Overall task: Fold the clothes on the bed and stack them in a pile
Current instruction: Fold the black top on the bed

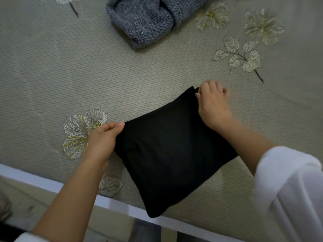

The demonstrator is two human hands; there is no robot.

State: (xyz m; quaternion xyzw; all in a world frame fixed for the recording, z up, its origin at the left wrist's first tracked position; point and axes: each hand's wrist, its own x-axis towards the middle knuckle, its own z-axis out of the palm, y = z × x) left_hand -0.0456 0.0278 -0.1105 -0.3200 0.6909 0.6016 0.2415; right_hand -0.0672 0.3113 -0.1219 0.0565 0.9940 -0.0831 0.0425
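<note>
The left hand (103, 138) pinched the near-left corner of a black garment (171, 151), thumb and fingers curled over its edge. The right hand (214, 103) gripped the far corner, the two hands well apart. The garment lay folded to a rough square on the bed (52, 75), close to the front edge, with one corner reaching over the white rail (35, 179). The cloth looked soft, light and limp, likely to sag or fall open unless taken by two corners or supported under a folded edge. A grey knit (145, 20), seemingly thicker and bulkier, sat bundled well apart at the far side, its top cut off by the frame. The black fabric swallowed all detail: its layers, seams and kind could not be made out. A white sleeve (288, 189) was blurred at right.
</note>
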